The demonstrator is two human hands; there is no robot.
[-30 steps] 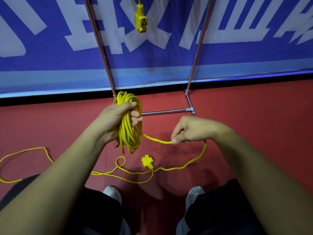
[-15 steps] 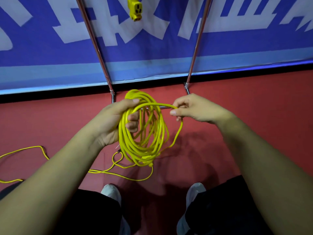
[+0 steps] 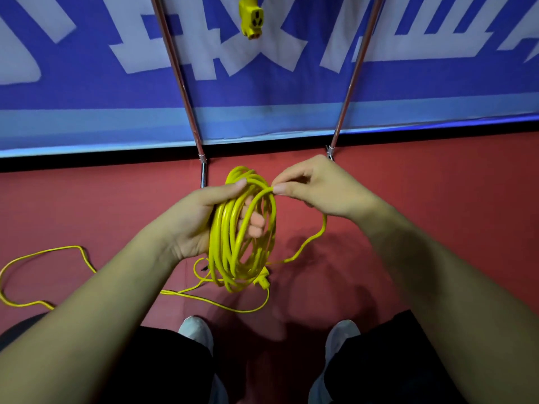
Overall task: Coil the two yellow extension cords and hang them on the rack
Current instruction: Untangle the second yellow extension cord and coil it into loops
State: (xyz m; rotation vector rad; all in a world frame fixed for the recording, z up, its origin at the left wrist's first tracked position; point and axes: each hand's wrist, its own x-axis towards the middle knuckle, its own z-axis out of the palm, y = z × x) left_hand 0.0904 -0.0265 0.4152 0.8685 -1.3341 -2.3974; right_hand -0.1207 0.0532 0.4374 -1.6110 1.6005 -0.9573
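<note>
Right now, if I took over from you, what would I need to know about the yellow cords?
Left hand grips the yellow coil; right hand pinches a strand at its top.
A loose length trails on the red floor. A yellow socket end dangles between the rack poles, so one cord seems hung.
To do: wind in the slack, hang this coil.

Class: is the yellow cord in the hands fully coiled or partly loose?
Partly loose. The left hand grips the coil; the right hand pinches a loose strand trailing to the floor.
</note>
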